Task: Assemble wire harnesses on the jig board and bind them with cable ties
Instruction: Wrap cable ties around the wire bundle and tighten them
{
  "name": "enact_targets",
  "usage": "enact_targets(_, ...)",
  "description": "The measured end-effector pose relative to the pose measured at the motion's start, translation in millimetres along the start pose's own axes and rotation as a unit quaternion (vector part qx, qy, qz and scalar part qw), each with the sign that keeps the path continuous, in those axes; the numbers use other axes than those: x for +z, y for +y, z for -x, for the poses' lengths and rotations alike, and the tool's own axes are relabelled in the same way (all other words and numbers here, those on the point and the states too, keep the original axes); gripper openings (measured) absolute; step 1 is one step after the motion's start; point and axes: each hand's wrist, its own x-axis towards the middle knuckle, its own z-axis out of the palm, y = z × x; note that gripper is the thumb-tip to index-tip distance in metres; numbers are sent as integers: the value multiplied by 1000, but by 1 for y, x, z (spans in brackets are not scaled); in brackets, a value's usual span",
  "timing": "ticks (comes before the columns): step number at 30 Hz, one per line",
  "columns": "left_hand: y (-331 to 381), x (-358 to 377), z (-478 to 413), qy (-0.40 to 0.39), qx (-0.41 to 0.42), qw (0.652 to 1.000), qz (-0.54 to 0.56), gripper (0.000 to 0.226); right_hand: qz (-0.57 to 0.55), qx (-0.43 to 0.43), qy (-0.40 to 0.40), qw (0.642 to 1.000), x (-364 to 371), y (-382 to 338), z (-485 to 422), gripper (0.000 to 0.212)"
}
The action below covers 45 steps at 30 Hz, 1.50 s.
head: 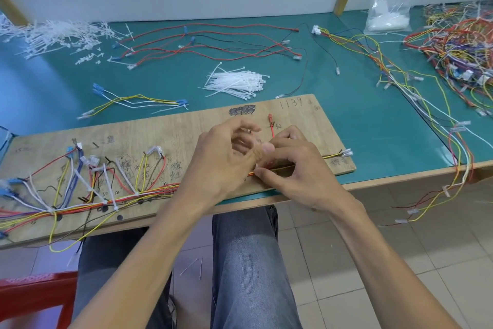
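Note:
A wooden jig board [170, 128] lies across the front edge of the green table. On it runs a harness of red, yellow, orange and white wires [112, 202], bound with white cable ties at several branch points on the left. My left hand [221, 158] and my right hand [296, 166] meet over the harness trunk at the board's right half. Fingers of both hands are curled and pinch the wire bundle between them; whether a tie is in the fingers is hidden. A red wire [271, 126] sticks up behind my right hand.
A loose bundle of white cable ties [237, 83] lies behind the board. Red and black wire sets [213, 43] lie further back, cut tie scraps [61, 35] at back left, a tangled wire heap [458, 48] and a plastic bag [389, 0] at right. A red stool [34, 299] stands at lower left.

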Motion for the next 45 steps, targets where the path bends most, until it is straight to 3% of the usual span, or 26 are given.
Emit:
enact_targets(2,-5,-2,5,-14,-1,999,-31,7,-16,15,9,1000,0,0,0,5)
enact_targets(5,-7,3,10,36,8,998,-57,14,-28,20,10,999,0,-1,0,3)
enact_targets(16,-9,28,4,171,25,981,-88,13,20,-68,20,997,8,4,-1,1)
enact_targets(19,-6,29,6,171,23,982,-82,15,25,-78,23,996,8,8,0,3)
enact_targets(22,1,21,10,119,42,985,-113,10,34,-92,25,995,7,10,2,3)
enact_targets(25,8,12,26,79,101,977,-168,7,43,-83,38,995,8,10,3,8)
enact_targets(27,12,10,45,82,159,966,-186,21,41,-76,51,995,9,8,4,10)
enact_targets(29,11,6,64,117,224,951,-178,27,38,-62,56,996,7,6,4,5)
enact_targets(32,-7,-15,86,184,284,920,-200,17,41,-40,44,997,6,4,4,8)
enact_targets(35,-42,-43,98,205,213,917,-269,13,38,-10,21,999,6,1,3,8)
enact_targets(38,-73,-59,102,169,125,930,-301,16,45,0,8,999,7,-1,3,8)
enact_targets(45,-87,-64,92,159,111,951,-240,11,11,18,52,998,7,-7,1,6)
